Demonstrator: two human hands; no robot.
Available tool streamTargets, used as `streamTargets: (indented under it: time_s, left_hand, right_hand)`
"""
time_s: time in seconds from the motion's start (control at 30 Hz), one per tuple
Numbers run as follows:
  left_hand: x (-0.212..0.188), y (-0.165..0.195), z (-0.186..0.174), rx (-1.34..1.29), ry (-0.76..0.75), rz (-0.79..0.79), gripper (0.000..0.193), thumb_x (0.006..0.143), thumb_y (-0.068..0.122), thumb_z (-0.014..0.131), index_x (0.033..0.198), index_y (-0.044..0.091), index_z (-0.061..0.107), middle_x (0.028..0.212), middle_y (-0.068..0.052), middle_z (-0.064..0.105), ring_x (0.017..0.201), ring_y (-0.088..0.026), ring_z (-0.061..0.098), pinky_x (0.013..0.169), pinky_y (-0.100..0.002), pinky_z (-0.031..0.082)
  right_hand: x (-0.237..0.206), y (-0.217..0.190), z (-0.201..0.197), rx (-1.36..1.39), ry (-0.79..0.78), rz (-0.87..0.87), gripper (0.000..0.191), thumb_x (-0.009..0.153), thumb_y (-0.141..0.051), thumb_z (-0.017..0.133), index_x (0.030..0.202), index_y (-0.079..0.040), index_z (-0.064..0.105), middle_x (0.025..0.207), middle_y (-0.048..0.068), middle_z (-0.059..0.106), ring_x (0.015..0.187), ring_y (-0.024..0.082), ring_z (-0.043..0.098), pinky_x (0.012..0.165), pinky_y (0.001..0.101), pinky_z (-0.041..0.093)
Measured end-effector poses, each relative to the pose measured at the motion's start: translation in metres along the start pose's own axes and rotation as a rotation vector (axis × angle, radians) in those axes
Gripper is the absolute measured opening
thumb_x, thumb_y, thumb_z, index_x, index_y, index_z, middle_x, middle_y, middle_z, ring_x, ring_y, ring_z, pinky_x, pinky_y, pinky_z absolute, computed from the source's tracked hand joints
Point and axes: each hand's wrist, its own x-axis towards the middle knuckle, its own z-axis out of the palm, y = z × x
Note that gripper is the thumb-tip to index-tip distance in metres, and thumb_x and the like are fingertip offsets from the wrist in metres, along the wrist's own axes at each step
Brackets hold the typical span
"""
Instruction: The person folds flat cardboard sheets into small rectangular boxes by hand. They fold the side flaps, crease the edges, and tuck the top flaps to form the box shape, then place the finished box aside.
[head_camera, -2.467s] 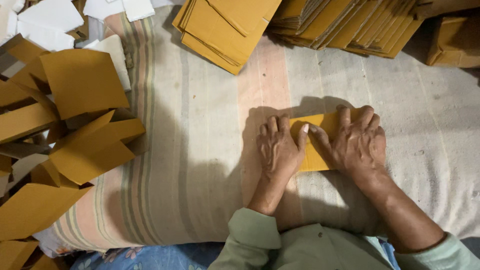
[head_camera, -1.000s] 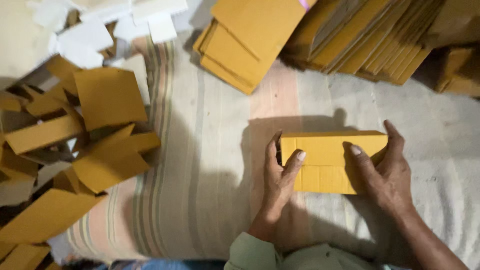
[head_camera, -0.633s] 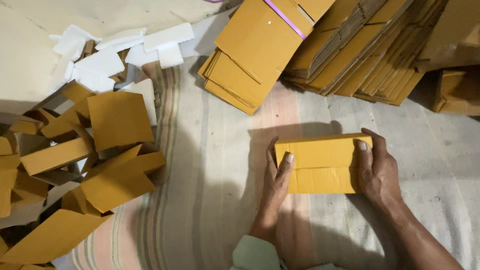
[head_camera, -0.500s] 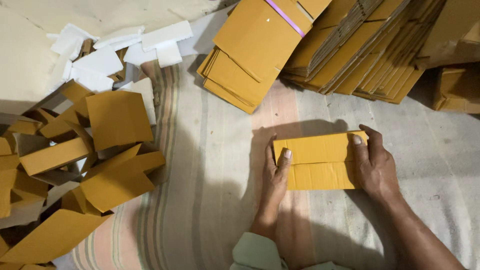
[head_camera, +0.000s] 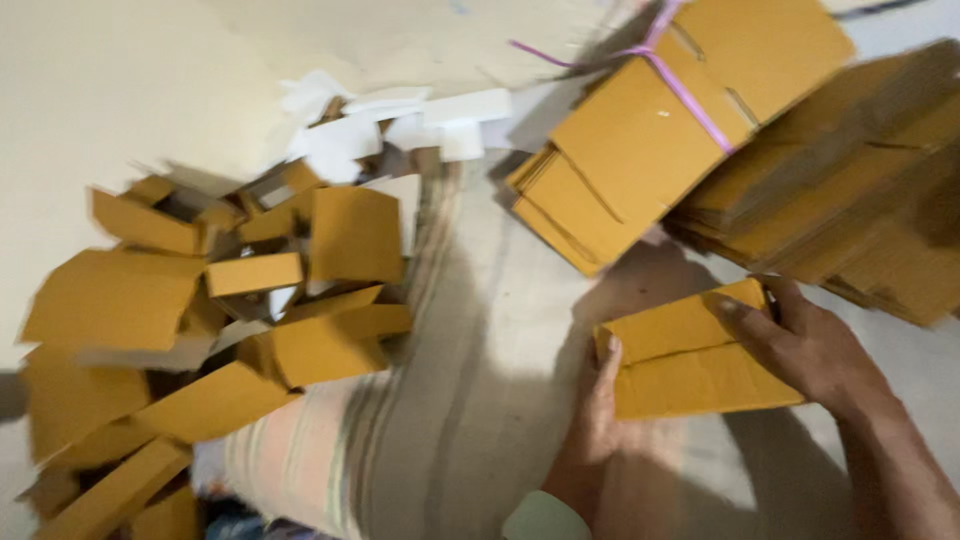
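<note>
A yellow-brown folded cardboard box is held between both hands above the striped cloth. My left hand grips its left end, thumb on the front edge. My right hand holds its right side, with the fingers laid over the top flap. The box is tilted, its right end higher. The view is blurred by motion.
A heap of folded yellow-brown boxes lies at the left. White card scraps lie at the back. A bundle of flat cardboard blanks tied with a pink strap and further flat stacks sit at the upper right.
The box went from being pressed flat on the cloth to being held up and turned between both hands. The view has swung left and up, showing more of the heap.
</note>
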Motion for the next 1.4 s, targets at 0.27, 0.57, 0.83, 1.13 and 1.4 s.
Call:
streamTargets:
  time_s: [0.27, 0.57, 0.83, 1.13, 1.4]
  left_hand:
    - [0.016, 0.025, 0.018, -0.160, 0.275, -0.579, 0.055, 0.106, 0.040, 0.054, 0.143, -0.001, 0.053, 0.135, -0.011, 0.060, 0.122, -0.019, 0.056, 0.105, -0.036, 0.045]
    - [0.017, 0.020, 0.008, -0.181, 0.193, -0.579, 0.055, 0.108, 0.036, 0.050, 0.151, 0.002, 0.048, 0.141, -0.008, 0.058, 0.130, -0.020, 0.053, 0.112, -0.034, 0.042]
    - [0.045, 0.070, 0.029, 1.234, 0.021, -0.098, 0.054, 0.103, 0.027, 0.050, 0.149, -0.002, 0.049, 0.145, -0.030, 0.053, 0.136, -0.046, 0.045, 0.115, -0.057, 0.030]
    - [0.056, 0.046, 0.066, 1.186, -0.082, 0.081, 0.059, 0.112, 0.030, 0.052, 0.157, -0.007, 0.044, 0.151, -0.030, 0.049, 0.144, -0.048, 0.045, 0.131, -0.069, 0.020]
    - [0.062, 0.044, 0.034, 1.474, 0.049, 0.062, 0.041, 0.094, 0.028, 0.060, 0.123, 0.000, 0.066, 0.140, -0.032, 0.054, 0.135, -0.052, 0.043, 0.116, -0.070, 0.022]
  right_hand:
    - [0.071, 0.054, 0.037, 0.213, -0.121, 0.091, 0.065, 0.105, -0.045, 0.057, 0.144, 0.007, 0.049, 0.109, 0.037, 0.066, 0.093, 0.049, 0.073, 0.080, 0.0581, 0.059]
    - [0.111, 0.115, 0.076, -0.768, -0.070, -0.453, 0.035, 0.106, -0.032, 0.047, 0.123, -0.003, 0.054, 0.093, 0.019, 0.066, 0.076, 0.031, 0.068, 0.071, 0.0454, 0.055]
    - [0.091, 0.101, 0.068, -1.031, 0.002, -0.599, 0.028, 0.108, -0.028, 0.042, 0.119, -0.006, 0.055, 0.091, 0.016, 0.070, 0.076, 0.029, 0.070, 0.073, 0.0432, 0.056]
    - [0.050, 0.042, 0.057, -0.290, -0.048, -0.105, 0.062, 0.109, -0.054, 0.033, 0.135, 0.001, 0.045, 0.111, 0.034, 0.071, 0.104, 0.049, 0.070, 0.091, 0.0563, 0.055]
    - [0.028, 0.035, 0.102, -0.820, 0.278, -0.370, 0.052, 0.106, -0.047, 0.043, 0.120, 0.000, 0.058, 0.128, 0.032, 0.057, 0.123, 0.044, 0.054, 0.109, 0.0630, 0.045]
